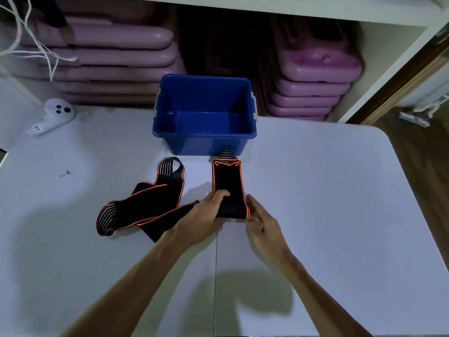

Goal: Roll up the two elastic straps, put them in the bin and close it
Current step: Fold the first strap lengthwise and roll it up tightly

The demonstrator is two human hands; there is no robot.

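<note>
A black elastic strap with orange edging [227, 177] lies stretched out flat on the white table [328, 190], its far striped end touching the front of the open blue bin [205, 138]. My left hand [206, 211] grips its near end, with fingers curled over the top. My right hand [261, 216] presses against the same end from the right side. A second strap of the same kind [145, 203] lies loose and twisted to the left, partly under my left wrist. The bin is empty and no lid is in view.
A white handheld controller [52, 115] rests at the table's far left. A small screw-like piece [64, 174] lies left of the straps. Stacks of pink plastic cases [313, 88] sit on the shelf behind the bin. The table's right edge curves near wooden flooring.
</note>
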